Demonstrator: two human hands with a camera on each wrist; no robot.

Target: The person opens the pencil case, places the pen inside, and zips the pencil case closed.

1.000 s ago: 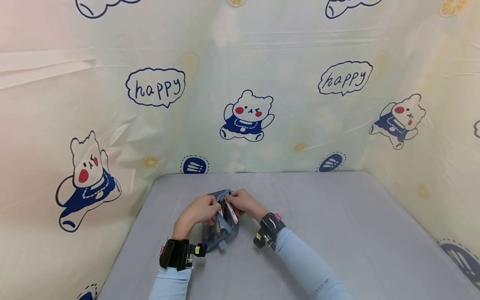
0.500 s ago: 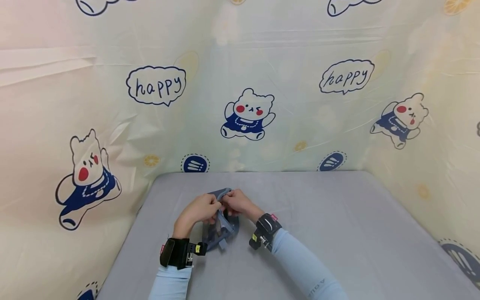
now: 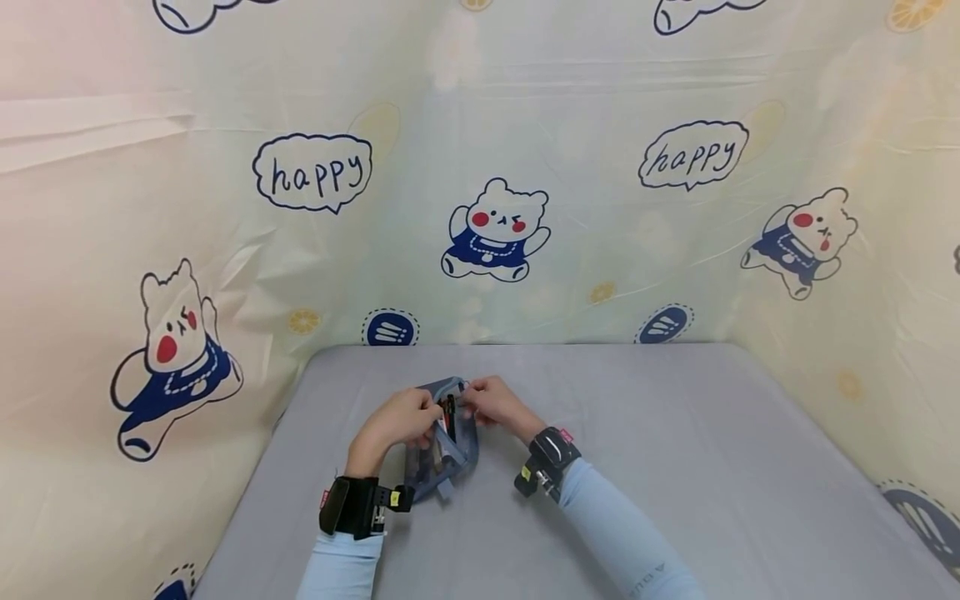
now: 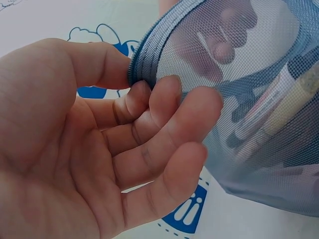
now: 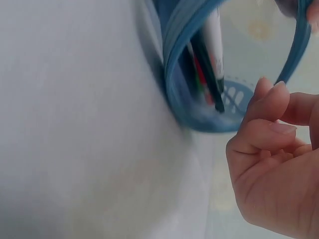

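Observation:
A blue-grey mesh pencil case (image 3: pixel 467 450) stands with its zipped mouth open between my two hands. My left hand (image 3: pixel 397 418) pinches the zipper edge on one side between thumb and forefinger; the other fingers lie loosely bent against the mesh. On the opposite side my right hand (image 3: pixel 498 402) pinches the rim, thumb and fingertips meeting at the blue band in the right wrist view. Inside, a dark pen (image 5: pixel 207 67) and a white pen (image 5: pixel 214 42) lean together. Through the mesh the left wrist view shows a white marker (image 4: pixel 264 102) and a yellowish stick (image 4: pixel 294 99).
The case rests on a table covered in grey cloth (image 3: pixel 637 467). Behind it hangs a pale printed curtain (image 3: pixel 585 125) with bears and "happy" bubbles. Each wrist wears a black camera strap (image 3: pixel 351 508).
The white-and-pink object in my right hand went into the case's mouth and no longer shows there. My right hand then drew back rightward to the rim. The left hand stayed put.

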